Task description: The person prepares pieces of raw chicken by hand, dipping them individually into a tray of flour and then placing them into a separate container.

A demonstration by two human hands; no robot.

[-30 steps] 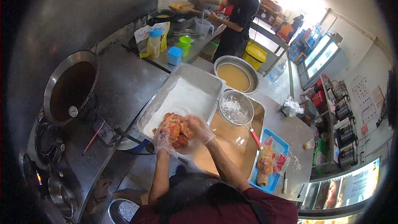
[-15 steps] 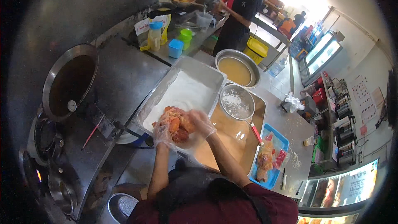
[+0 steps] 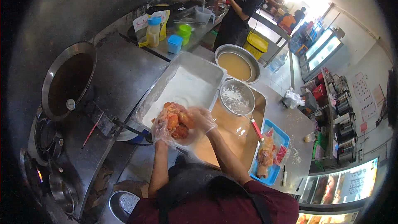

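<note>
Presently held: orange-red marinated chicken pieces [image 3: 174, 121], gathered in a clump above the near end of the rectangular steel tray of white flour [image 3: 182, 89].
Left hand [image 3: 162, 129]: in a clear plastic glove, cupped under the clump's near-left side, fingers closed against the meat.
Right hand [image 3: 200, 118]: in a clear plastic glove, pressed on the clump's right side, fingers curled over it.
Hands together: both clamp the same clump, nearly touching each other.
Tray position: on the steel bench [image 3: 124, 74], its long side running away from the person.
Right of tray: round wire-mesh sieve with a red handle [image 3: 237, 98], dusted with flour, resting over a rectangular pan of tan batter [image 3: 230, 135].
Beyond sieve: round steel bowl of tan liquid [image 3: 237, 63].
Far right: blue plastic tray [image 3: 275, 151] carrying bagged food.
Left: large dark wok [image 3: 68, 79] at the stove.
Background: another person in dark clothes [image 3: 242, 4], standing at a farther bench.
</note>
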